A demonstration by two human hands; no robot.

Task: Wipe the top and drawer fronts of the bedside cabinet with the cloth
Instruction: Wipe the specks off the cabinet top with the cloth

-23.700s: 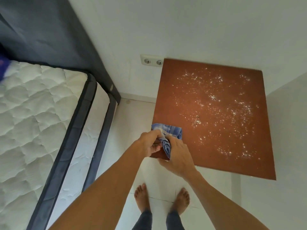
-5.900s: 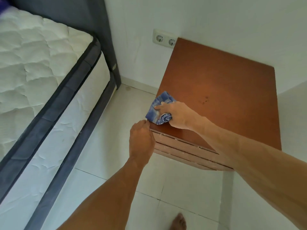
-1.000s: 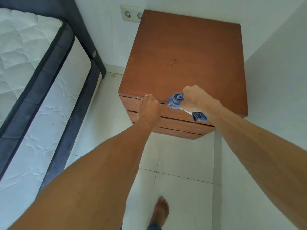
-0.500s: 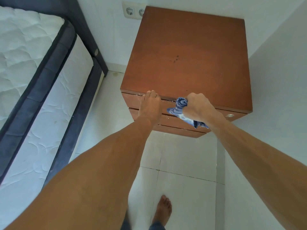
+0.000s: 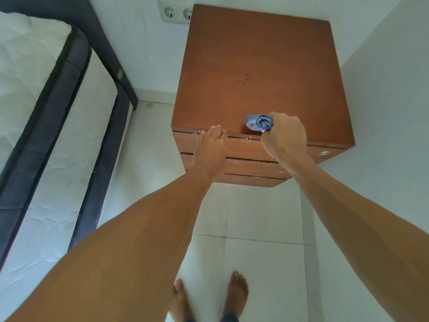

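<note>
We curl the fingers of our right hand (image 5: 284, 138) tightly around a crumpled blue-and-white patterned cloth (image 5: 258, 123), and only one bunched end of it shows past the thumb side of the fist. This end lies on the front edge of the flat top of the reddish-brown wooden bedside cabinet (image 5: 260, 66), a little to the right of the middle of that edge. The fist itself sits over the edge and covers part of the top drawer front (image 5: 243, 147) below it.

The fingers of our left hand (image 5: 210, 154) are straight and held together, gripping nothing. Their tips reach the front edge of the top, and the palm lies flat against the upper drawer fronts. The two hands are near each other but apart.

On the drawer fronts we see small pale specks along the upper edges, and a small round silver knob (image 5: 323, 153) shows at the right end of the top drawer. The top has a few small dark marks (image 5: 245, 79) near its middle.

Further out, a white double wall socket (image 5: 177, 12) is on the wall just beside the back left corner of the cabinet. A white quilted mattress with dark grey border (image 5: 46, 94) lies at the left. Our two bare feet (image 5: 236, 295) stand on the white tiled floor (image 5: 262, 228).
</note>
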